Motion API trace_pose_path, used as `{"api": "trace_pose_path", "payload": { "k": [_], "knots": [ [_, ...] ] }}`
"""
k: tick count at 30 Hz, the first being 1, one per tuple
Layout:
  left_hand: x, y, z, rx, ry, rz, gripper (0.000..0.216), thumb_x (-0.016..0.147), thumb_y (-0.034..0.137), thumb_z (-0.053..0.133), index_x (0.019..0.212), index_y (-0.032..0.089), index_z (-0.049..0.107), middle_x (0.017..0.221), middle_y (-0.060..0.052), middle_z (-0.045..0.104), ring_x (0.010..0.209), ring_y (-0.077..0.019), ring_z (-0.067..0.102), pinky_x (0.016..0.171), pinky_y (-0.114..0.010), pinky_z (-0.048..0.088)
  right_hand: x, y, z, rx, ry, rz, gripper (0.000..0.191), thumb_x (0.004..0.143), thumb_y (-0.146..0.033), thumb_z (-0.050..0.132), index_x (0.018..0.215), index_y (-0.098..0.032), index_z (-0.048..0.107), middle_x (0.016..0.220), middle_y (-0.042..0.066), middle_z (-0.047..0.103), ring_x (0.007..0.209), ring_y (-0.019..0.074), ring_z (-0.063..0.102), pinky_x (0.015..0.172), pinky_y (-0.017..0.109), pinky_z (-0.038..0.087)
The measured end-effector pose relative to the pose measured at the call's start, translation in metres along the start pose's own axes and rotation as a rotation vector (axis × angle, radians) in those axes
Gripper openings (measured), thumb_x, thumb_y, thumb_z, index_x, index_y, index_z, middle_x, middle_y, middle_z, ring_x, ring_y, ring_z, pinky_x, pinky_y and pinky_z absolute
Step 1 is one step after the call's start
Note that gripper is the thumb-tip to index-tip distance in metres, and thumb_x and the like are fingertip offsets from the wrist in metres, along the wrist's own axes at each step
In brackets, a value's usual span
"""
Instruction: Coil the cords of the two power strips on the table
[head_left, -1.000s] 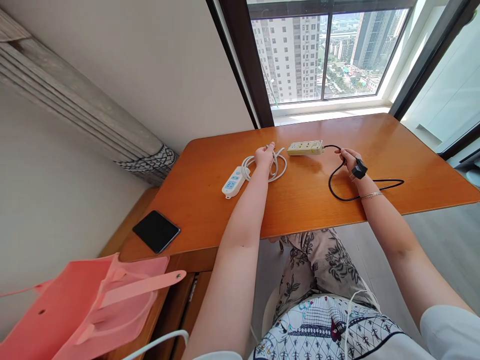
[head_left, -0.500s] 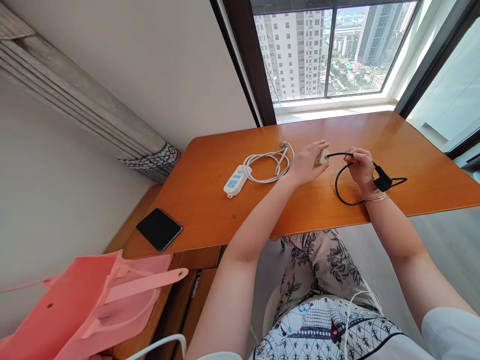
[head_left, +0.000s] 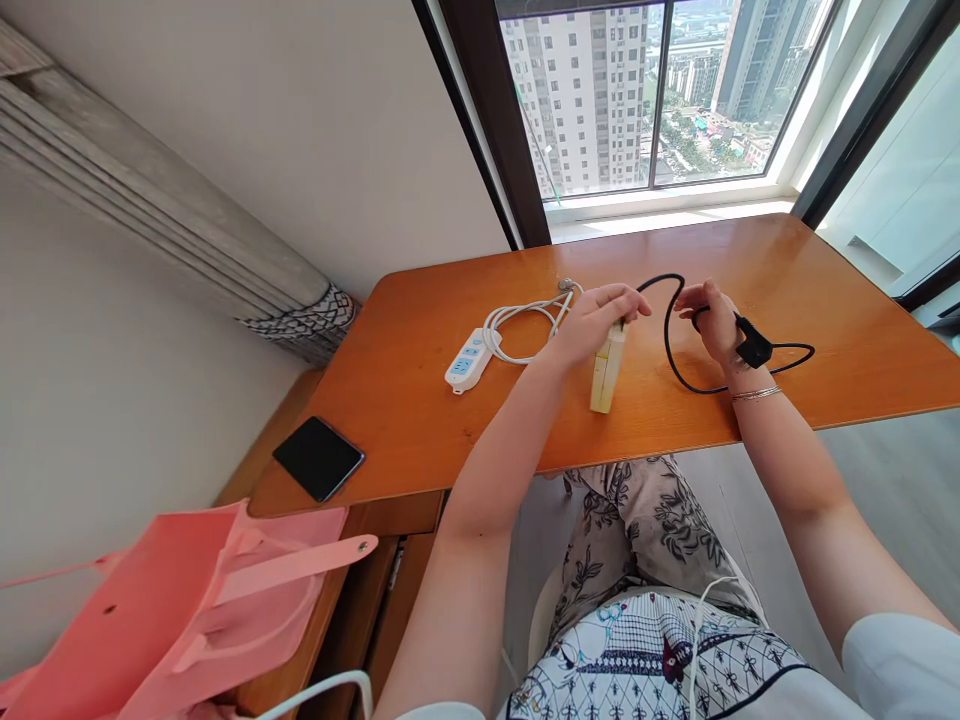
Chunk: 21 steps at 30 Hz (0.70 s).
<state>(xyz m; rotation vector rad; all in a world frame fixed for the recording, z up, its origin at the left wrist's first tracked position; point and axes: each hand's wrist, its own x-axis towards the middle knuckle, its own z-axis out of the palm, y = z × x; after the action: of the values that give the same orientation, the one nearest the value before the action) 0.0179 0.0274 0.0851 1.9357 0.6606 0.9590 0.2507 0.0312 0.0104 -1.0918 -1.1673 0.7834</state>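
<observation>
My left hand [head_left: 600,318] is closed over the far end of a cream-yellow power strip [head_left: 606,375], which points toward me on the table. From that end a black cord [head_left: 667,340] runs in a loose curve to the right. My right hand [head_left: 716,325] has its fingers curled around part of this cord, and the black plug [head_left: 754,343] lies against my wrist. Just left of my left hand is a white power strip [head_left: 472,360] with blue socket faces. Its white cord [head_left: 514,315] is coiled beside it, partly behind my left hand.
A black phone [head_left: 319,458] lies near the left corner of the wooden table [head_left: 420,420]. Below that corner hangs a pink bag [head_left: 180,590] with a strap. Behind the table is a window [head_left: 585,110], and a tied curtain [head_left: 300,315] hangs on the left.
My left hand has turned the cream-yellow power strip, so its long body now shows pointing toward me. The black cord between my hands has slackened into a larger curve.
</observation>
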Motion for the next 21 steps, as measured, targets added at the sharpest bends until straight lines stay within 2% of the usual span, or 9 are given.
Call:
{"api": "trace_pose_path", "payload": {
  "k": [3,7,10,13,15,18,20,21],
  "knots": [
    [-0.009,-0.001,-0.015,-0.250,0.157,-0.096,0.050,0.100,0.060,0.042,0.068,0.022,0.045,0.080,-0.007,0.065,0.083,-0.0219,0.066,0.074,-0.038,0.056,0.009,0.009,-0.007,-0.112,0.124,-0.010,0.067,0.090,-0.081,0.042,0.081,-0.021,0.072,0.087,0.008,0.069,0.086,0.0201,0.065,0.079,0.034,0.052],
    [-0.024,-0.018,-0.029,-0.413,0.347,-0.166,0.051,0.097,0.066,0.044,0.071,0.022,0.043,0.077,-0.006,0.062,0.079,-0.0213,0.066,0.072,-0.039,0.058,0.014,0.017,-0.019,-0.328,0.264,-0.104,0.064,0.094,-0.076,0.039,0.081,-0.022,0.072,0.091,0.008,0.067,0.095,0.0230,0.062,0.088,0.037,0.051],
    [-0.037,-0.036,-0.036,-0.481,0.448,-0.185,0.051,0.094,0.069,0.047,0.072,0.023,0.046,0.082,-0.007,0.063,0.081,-0.0212,0.066,0.069,-0.039,0.058,0.012,0.017,-0.022,-0.411,0.280,-0.120,0.060,0.094,-0.074,0.044,0.081,-0.022,0.071,0.078,0.005,0.058,0.086,0.0218,0.060,0.080,0.034,0.050],
    [-0.050,-0.050,-0.044,-0.496,0.531,-0.161,0.049,0.092,0.071,0.048,0.076,0.025,0.053,0.097,-0.008,0.069,0.087,-0.0226,0.064,0.073,-0.042,0.059,0.012,0.014,-0.021,-0.229,0.229,0.028,0.058,0.092,-0.074,0.045,0.085,-0.021,0.068,0.061,0.000,0.047,0.061,0.0176,0.052,0.061,0.031,0.044],
    [-0.056,-0.054,-0.050,-0.487,0.585,-0.127,0.046,0.091,0.070,0.047,0.078,0.026,0.056,0.109,-0.008,0.071,0.092,-0.0230,0.063,0.078,-0.043,0.060,0.017,0.013,-0.025,-0.022,0.259,0.110,0.052,0.093,-0.069,0.045,0.092,-0.021,0.064,0.064,0.000,0.052,0.059,0.0166,0.054,0.057,0.029,0.042],
    [-0.062,-0.056,-0.061,-0.476,0.709,-0.057,0.044,0.092,0.068,0.047,0.079,0.027,0.057,0.118,-0.006,0.071,0.096,-0.0215,0.063,0.082,-0.041,0.060,0.034,0.015,-0.046,0.174,0.506,0.087,0.028,0.100,-0.047,0.038,0.093,-0.023,0.052,0.088,0.005,0.063,0.081,0.0161,0.064,0.067,0.028,0.047],
    [-0.067,-0.058,-0.071,-0.478,0.819,0.013,0.043,0.093,0.067,0.047,0.079,0.027,0.056,0.118,-0.003,0.072,0.099,-0.0198,0.063,0.085,-0.038,0.059,0.046,0.018,-0.071,0.084,0.709,0.040,0.019,0.102,-0.029,0.027,0.089,-0.025,0.040,0.093,0.005,0.061,0.090,0.0145,0.062,0.075,0.028,0.048],
    [-0.070,-0.059,-0.075,-0.478,0.859,0.055,0.043,0.093,0.067,0.047,0.080,0.028,0.056,0.117,-0.001,0.073,0.101,-0.0191,0.063,0.087,-0.037,0.058,0.051,0.018,-0.084,-0.033,0.737,0.032,0.021,0.101,-0.023,0.020,0.085,-0.026,0.034,0.091,0.005,0.057,0.089,0.0143,0.059,0.076,0.028,0.047]
  ]
}}
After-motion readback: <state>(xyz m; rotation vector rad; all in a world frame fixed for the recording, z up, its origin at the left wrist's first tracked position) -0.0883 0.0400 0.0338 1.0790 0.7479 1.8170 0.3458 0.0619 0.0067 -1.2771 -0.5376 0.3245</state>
